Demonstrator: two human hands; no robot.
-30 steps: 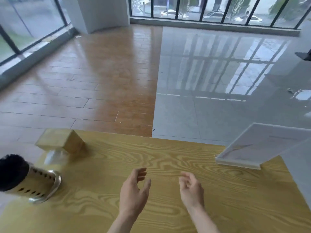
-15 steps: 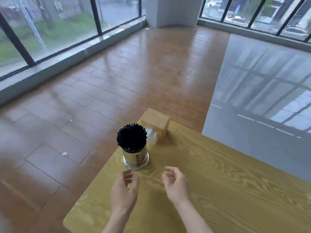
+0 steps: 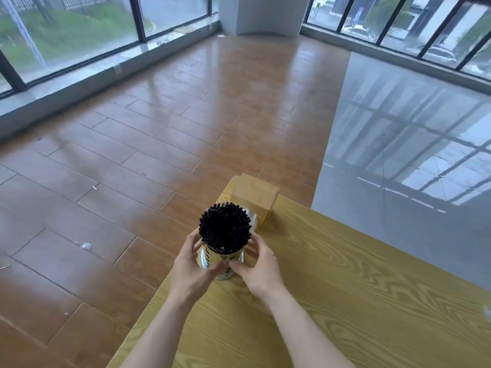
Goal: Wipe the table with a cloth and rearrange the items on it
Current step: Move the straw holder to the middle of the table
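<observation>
Bare forearms reach forward over the yellow wood-grain table [image 3: 345, 301]; the left hand [image 3: 190, 269] and right hand [image 3: 259, 269] clasp the gold slotted metal cylinder [image 3: 221, 261], packed with upright black straws [image 3: 224, 227], near the table's far left corner. Just beyond stands a tan wooden tissue box [image 3: 253, 199].

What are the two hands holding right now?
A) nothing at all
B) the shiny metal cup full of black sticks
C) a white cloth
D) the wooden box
B: the left hand and right hand wrap both sides of the shiny metal cup full of black sticks, while the wooden box sits untouched behind it on the yellow wood-grain table.
</observation>
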